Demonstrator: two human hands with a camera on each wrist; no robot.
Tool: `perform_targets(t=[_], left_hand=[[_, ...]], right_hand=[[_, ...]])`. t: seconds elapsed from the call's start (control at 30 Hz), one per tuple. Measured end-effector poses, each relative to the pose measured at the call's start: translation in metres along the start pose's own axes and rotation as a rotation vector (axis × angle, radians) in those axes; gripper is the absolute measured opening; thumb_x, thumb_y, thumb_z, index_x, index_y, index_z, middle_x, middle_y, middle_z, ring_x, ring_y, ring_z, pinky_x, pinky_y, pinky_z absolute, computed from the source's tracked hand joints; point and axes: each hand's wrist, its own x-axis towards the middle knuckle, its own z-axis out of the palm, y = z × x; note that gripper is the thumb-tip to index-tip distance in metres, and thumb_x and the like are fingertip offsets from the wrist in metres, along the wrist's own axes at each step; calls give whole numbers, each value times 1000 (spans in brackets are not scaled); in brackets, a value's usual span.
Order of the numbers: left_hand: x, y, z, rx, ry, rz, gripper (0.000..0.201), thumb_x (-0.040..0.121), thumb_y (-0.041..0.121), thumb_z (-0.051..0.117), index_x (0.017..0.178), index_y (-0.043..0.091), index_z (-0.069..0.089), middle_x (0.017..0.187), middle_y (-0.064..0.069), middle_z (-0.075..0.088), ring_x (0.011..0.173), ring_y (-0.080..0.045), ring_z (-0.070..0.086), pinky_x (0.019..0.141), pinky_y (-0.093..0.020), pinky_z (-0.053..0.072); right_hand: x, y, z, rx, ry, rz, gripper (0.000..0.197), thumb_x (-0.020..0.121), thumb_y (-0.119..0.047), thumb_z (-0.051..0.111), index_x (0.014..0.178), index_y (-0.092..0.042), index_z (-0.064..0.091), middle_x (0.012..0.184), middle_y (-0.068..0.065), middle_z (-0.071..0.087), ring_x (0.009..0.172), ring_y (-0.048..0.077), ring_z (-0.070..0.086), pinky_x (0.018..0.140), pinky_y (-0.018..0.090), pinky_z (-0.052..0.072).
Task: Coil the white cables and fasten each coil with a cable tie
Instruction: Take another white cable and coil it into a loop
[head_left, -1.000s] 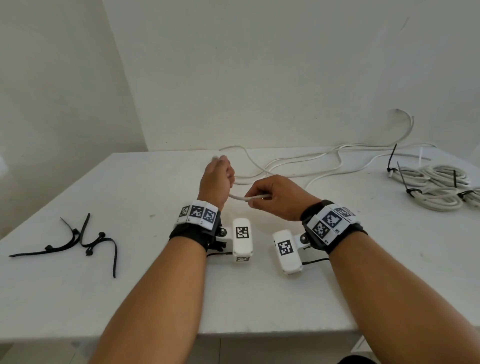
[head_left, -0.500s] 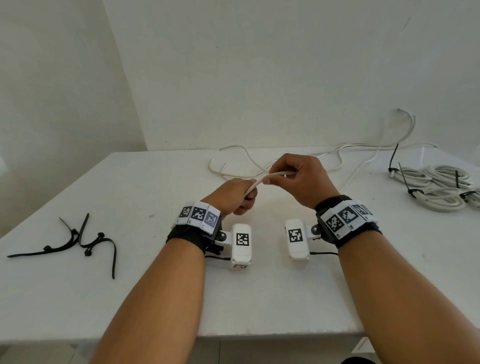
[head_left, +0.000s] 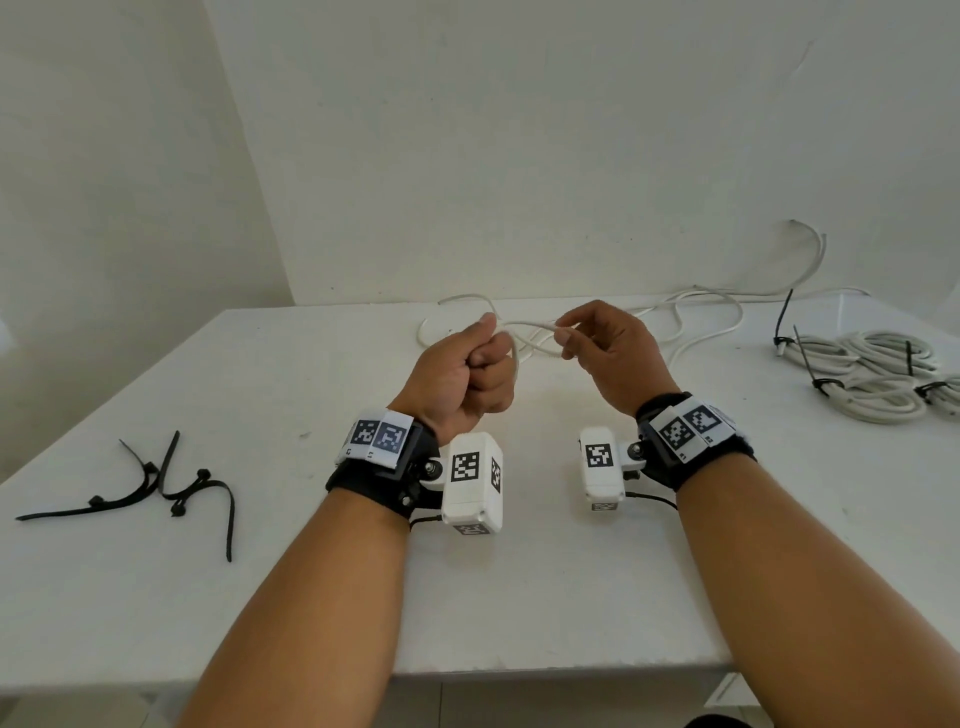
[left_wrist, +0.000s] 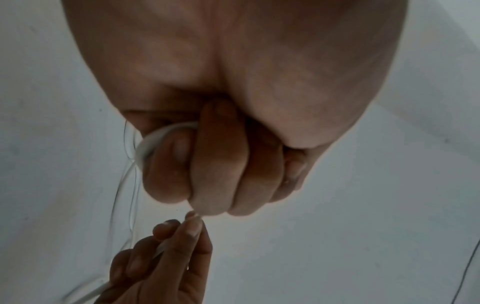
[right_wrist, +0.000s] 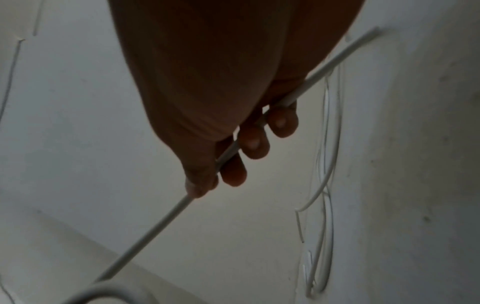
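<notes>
A loose white cable snakes across the back of the white table. My left hand is a fist that grips a loop of this cable, raised above the middle of the table. My right hand pinches the same cable a short way to the right, thumb against fingers, and the cable runs straight through them. A short taut stretch of cable joins the two hands. Black cable ties lie at the left of the table.
Several coiled white cables bound with black ties lie at the right edge of the table. A white wall stands close behind the table. A loose cable end curls up the wall at the back right.
My left hand rose and turned into a fist with cable looped round it. My right hand slid a little right along the cable and now holds it farther from the left hand.
</notes>
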Motion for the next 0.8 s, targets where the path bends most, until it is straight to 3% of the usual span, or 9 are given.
perform_targets(t=[0.07,0.2,0.33,0.43,0.5,0.57,0.67,0.8], left_hand=[[1,-1,0,-26,-6,40,51,100,41,31,51,25,35,49,6,13,45,-13,7,47,-24,14],[5,-4,-6,-85,37,103,53,104,40,26,56,22,37,47,8,26,40,-8,17,47,-23,22],[7,-4,-6,-142,136,110,44,106,33,28,69,16,41,55,4,31,45,-10,28,50,-24,31],[9,-4,-5,-166,222,143,39,107,30,27,74,14,40,57,3,33,47,-11,30,56,-26,29],[12,-4,-6,-170,316,178,39,108,28,28,73,14,40,56,3,33,47,-11,29,57,-26,27],[14,-4,-11,-71,425,233,38,107,25,30,71,15,38,54,4,34,47,-11,29,55,-26,26],[14,-3,-24,256,559,290,38,107,23,29,70,17,35,54,7,35,49,-10,31,51,-23,28],[10,-3,-30,563,556,135,31,104,25,34,75,16,39,62,3,37,54,-9,36,48,-15,34]], right_hand=[[-3,1,4,-50,-66,10,10,91,-28,70,82,-24,69,67,-6,67,57,12,50,59,26,42],[-10,-11,20,-172,-314,23,24,91,-30,70,69,-20,67,54,-13,60,47,2,44,54,15,37],[-13,-21,29,-231,-438,37,35,91,-35,68,59,-23,61,47,-15,53,45,3,41,56,18,36],[-15,-25,31,-239,-477,33,30,92,-34,67,65,-20,67,52,-12,57,47,3,44,56,16,38],[-16,-28,31,-249,-513,19,19,93,-32,66,79,-23,75,61,-12,66,55,0,52,59,11,39],[-17,-30,29,-295,-544,15,13,93,-33,66,92,-26,77,68,-12,70,65,-2,58,64,10,40],[-19,-34,23,-349,-568,7,11,90,-34,69,94,-28,77,70,-13,67,64,0,57,65,15,42],[-24,-43,19,-354,-570,-40,12,86,-27,68,92,-30,78,69,-14,64,58,1,55,56,13,43]])
